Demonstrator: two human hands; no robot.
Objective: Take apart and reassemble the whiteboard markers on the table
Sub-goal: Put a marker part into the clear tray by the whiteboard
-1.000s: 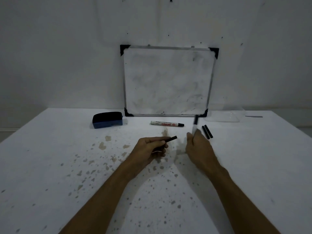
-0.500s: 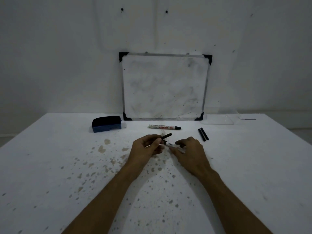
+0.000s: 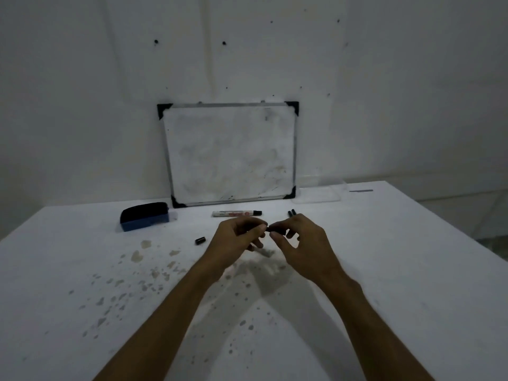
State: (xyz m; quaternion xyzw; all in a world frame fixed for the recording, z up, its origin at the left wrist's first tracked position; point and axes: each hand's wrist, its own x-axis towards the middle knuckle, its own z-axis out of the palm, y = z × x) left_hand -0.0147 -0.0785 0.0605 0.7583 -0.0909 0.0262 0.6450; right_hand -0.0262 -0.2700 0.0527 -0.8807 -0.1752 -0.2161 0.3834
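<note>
My left hand [image 3: 237,243] and my right hand [image 3: 303,244] meet fingertip to fingertip above the middle of the table. Between them they pinch a short black marker part [image 3: 276,230], mostly hidden by the fingers. A pale barrel-like piece [image 3: 265,253] shows under my left fingers; I cannot tell whether it is held or lies on the table. A small black cap [image 3: 200,240] lies on the table left of my left hand. One whole white marker with a black cap [image 3: 236,213] lies behind the hands. Two black marker pieces [image 3: 292,213] peek out behind my right hand.
A small whiteboard [image 3: 231,152] leans on the wall at the table's back. A blue-and-black eraser [image 3: 144,219] sits at the back left. A clear plastic tray [image 3: 319,192] stands at the back right. The white table [image 3: 398,270] is speckled with stains near the centre-left.
My hands have closed in on each other and now pinch the black part together. A small black cap has appeared on the table left of my left hand.
</note>
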